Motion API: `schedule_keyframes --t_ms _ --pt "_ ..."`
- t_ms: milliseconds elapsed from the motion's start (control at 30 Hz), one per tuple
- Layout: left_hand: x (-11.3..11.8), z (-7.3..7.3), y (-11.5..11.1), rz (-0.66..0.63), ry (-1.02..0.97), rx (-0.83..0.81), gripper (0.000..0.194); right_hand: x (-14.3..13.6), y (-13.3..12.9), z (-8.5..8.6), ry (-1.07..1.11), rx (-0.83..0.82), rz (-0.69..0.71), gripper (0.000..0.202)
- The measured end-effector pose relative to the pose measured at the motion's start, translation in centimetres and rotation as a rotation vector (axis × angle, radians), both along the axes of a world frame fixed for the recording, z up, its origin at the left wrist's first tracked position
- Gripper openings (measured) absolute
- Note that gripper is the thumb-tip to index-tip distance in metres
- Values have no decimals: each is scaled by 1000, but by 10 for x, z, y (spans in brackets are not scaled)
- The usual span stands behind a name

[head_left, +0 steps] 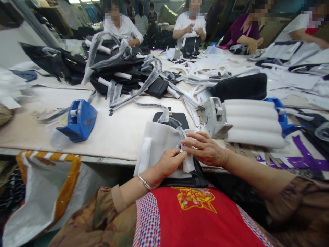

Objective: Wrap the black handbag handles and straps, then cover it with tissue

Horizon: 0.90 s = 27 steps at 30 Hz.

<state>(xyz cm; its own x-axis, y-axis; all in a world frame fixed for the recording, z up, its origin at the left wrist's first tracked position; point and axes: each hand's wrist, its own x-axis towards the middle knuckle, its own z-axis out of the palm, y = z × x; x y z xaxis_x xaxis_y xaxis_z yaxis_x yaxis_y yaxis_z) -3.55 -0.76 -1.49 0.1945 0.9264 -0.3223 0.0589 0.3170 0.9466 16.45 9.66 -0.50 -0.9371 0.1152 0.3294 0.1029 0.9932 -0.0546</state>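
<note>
A black bag lies at the table's front edge, near my red apron, with a sheet of white foam over most of it. Its handle is wrapped in clear film. My left hand rests on the foam with thumb and fingers pressed together near the handle's right end; what is between them is too small to name. From the right, my right hand reaches over the same spot, fingers spread and fingertips touching the wrapped handle. A black flap with a gold clasp shows beyond the foam.
A blue tape dispenser stands left, a grey one right, beside white foam rolls and another blue dispenser. Black bags are piled behind. An open white sack hangs below the left edge. Several people work across the table.
</note>
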Motion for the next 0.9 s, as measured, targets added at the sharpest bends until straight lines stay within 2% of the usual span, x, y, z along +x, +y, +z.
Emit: schedule_keyframes --t_ms 233,267,333,400,467,567,633,700,767,900 --pt "4 0 4 -1 126 -13 36 0 -14 -2 95 -89 -102 40" --pt "4 0 5 -7 155 -1 37 0 -18 -2 143 -132 -150 39" --pt "4 -2 6 -11 186 14 36 0 -28 -1 291 -277 -337 35" --pt "4 -4 7 -7 186 8 34 0 -38 -1 413 -539 -587 33" --pt "5 -5 8 -5 181 -4 33 -2 -46 -3 393 -938 -731 31" --pt "5 -6 8 -27 184 -5 32 -7 -48 -6 264 -1517 -720 37" --pt "5 -5 8 -39 197 6 31 -12 -45 -7 264 -1714 -717 41" --pt "4 -4 9 -56 226 27 31 -16 -40 -5 268 -1788 -720 43" --pt "2 -4 8 -77 262 48 31 -19 -35 -2 226 -1783 -730 44" --pt "0 -5 7 -108 294 88 30 -22 -29 4 101 -1595 -780 39"
